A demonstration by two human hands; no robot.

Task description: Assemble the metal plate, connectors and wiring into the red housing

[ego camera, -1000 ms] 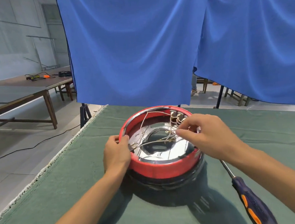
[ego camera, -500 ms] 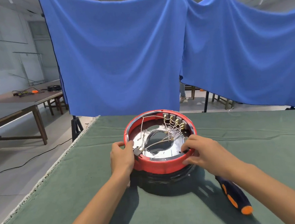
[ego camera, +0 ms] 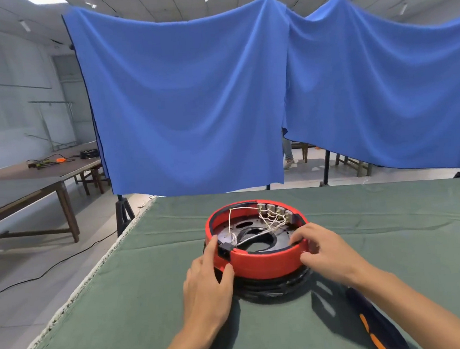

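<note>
Both forearms are extended forward. The left hand (ego camera: 205,289) is curled at the near-left, thumb and forefinger spread. The right hand (ego camera: 325,252) is curled at the near-right, fingers bent downward.

Green table cover (ego camera: 151,304) as landmark, screwdriver (ego camera: 378,325) with dark and orange handle lying on its near right part, blue cloth backdrop (ego camera: 190,108) hanging behind its far edge, wooden tables (ego camera: 31,184) well off its left side, black cable (ego camera: 52,271) on floor to its left
</note>
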